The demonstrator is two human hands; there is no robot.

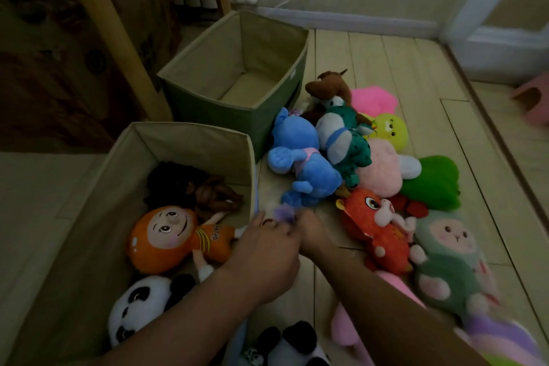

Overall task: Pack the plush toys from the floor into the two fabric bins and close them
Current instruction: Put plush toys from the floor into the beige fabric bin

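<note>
From the head view we see our left hand [267,249] and right hand [312,229] meeting just past the corner of the near bin [190,140], on the floor [395,59]. The fingers [279,224] of both hands curl around a small pale purple tuft [283,213], blurred, which seems to belong to the blue plush [300,163] lying just beyond the fingers. To the left of the fingers, inside the near bin, lie an orange doll [166,238], a dark brown toy [196,184] and a panda [139,306]. Farther beyond the fingers and to the left stands the far bin [285,104], open, with only its bare bottom showing. To the right of the fingers a heap of toys lies on the floor: a red dragon [377,229], a green lamb [445,258], a pink plush [380,169], a teal spotted toy [347,140], a yellow one [389,128] and a green one [433,184]. Nearer than the fingers, a second panda [291,345] lies at the lower edge.
</note>
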